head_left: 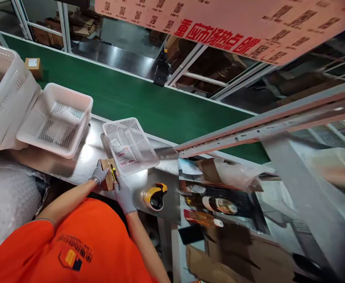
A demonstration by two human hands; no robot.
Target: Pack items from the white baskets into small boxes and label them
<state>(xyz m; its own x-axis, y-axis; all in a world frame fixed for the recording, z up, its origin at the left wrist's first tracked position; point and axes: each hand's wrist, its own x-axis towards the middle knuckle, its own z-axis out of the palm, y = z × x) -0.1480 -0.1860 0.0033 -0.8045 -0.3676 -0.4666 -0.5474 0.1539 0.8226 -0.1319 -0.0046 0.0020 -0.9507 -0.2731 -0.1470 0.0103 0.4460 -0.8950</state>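
- Several white perforated plastic baskets (pixel 54 125) line the stainless steel bench (pixel 85 157), whose far edge meets a green conveyor belt (pixel 149 106).
- Bubble wrap (pixel 7 204) bulges beside the bench's near left edge; bare steel stretches right of the hands to a yellow-and-black handheld device (pixel 155 196).
- The nearest basket (pixel 129 145) holds a printed sheet (pixel 124 155) and sits just beside a small cardboard box (pixel 108 175).
- The grey-gloved left hand (pixel 99 173) grips that box's side, while the right hand (pixel 124 196) closes around a yellow utility knife (pixel 112 173) touching the box.

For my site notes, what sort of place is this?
Probably a parcel-packing station in a warehouse: a green conveyor belt, white perforated plastic crates, and bubble wrap beside a steel bench.
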